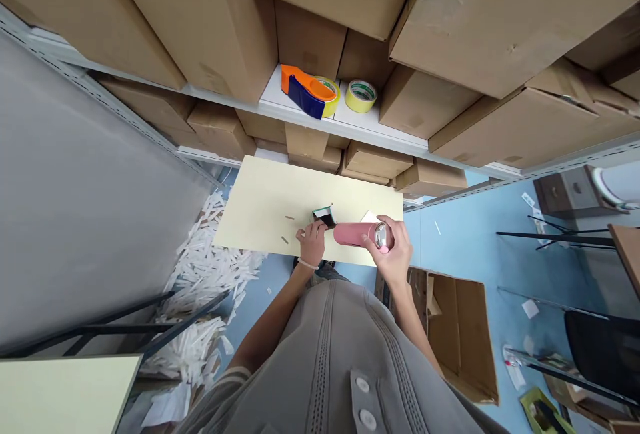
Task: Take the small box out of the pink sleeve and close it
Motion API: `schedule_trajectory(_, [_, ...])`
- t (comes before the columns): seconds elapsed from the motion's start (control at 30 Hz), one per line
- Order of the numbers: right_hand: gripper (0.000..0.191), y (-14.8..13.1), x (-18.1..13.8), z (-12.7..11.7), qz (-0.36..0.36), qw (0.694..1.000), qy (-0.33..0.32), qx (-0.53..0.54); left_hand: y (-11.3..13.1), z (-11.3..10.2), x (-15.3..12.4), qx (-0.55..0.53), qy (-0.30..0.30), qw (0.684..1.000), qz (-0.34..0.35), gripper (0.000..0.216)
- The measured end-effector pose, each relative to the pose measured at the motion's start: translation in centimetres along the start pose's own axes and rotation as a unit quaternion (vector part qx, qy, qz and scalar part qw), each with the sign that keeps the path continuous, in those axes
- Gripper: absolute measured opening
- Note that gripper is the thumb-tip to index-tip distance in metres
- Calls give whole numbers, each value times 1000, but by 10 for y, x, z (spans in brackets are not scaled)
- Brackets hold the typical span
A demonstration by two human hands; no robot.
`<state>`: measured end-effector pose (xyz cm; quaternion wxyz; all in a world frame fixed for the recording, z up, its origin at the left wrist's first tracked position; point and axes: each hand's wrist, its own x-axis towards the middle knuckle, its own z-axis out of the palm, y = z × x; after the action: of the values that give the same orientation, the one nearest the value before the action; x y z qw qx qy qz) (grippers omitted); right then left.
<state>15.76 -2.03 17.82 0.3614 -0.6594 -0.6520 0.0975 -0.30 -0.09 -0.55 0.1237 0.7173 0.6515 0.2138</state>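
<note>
- Tape dispenser [306,91], orange and blue, on the white shelf [350,121].
- Yellow tape roll [361,95], just beside the dispenser.
- Cardboard boxes [505,14], stacked above and below the shelf.
- Open carton [465,327], on the blue floor.
- Paper strips [210,281], heaped left of the counter [265,201].

place: stockroom | evidence: shelves [300,114] of cardboard boxes [500,14] | tape dispenser [305,91] | paper scraps [210,267] on floor
</note>
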Motion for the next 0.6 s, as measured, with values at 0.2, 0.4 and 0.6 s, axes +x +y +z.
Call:
schedule_trajectory(0.2, [39,-5,-1,-2,-2,1000,11,10,-3,-2,1,5,-18,999,35,27])
schedule_trajectory(0.4, [39,-15,2,-2,-15,999,9,30,-2,-7,5,10,-39,999,37,33])
schedule_trajectory(0.6, [39,-17,12,24,1,998,-2,68,0,-11,9,-16,-43,999,5,49])
